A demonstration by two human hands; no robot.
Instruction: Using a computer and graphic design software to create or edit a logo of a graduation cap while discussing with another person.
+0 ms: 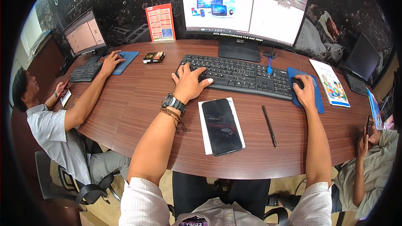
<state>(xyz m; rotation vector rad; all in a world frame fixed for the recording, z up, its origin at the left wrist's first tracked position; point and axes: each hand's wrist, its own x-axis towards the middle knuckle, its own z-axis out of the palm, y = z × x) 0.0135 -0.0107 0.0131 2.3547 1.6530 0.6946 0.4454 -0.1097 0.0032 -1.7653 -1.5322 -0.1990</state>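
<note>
Keyboard (238, 75): black, and there it lies, flat on the table (125, 100)
Left hand (188, 83): spread across the keyboard's left end, grip wide and loose, clutching nothing
Right hand (305, 90): just off the keyboard's right end, grip curled over the black mouse (297, 83) on a blue mouse pad (317, 100)
Phone (222, 127): dark-screened, on white paper (206, 140), near side of the keyboard
Pen (269, 125): near side too, toward the keyboard's right end
Monitor (272, 12): lit up, behind the keyboard
</note>
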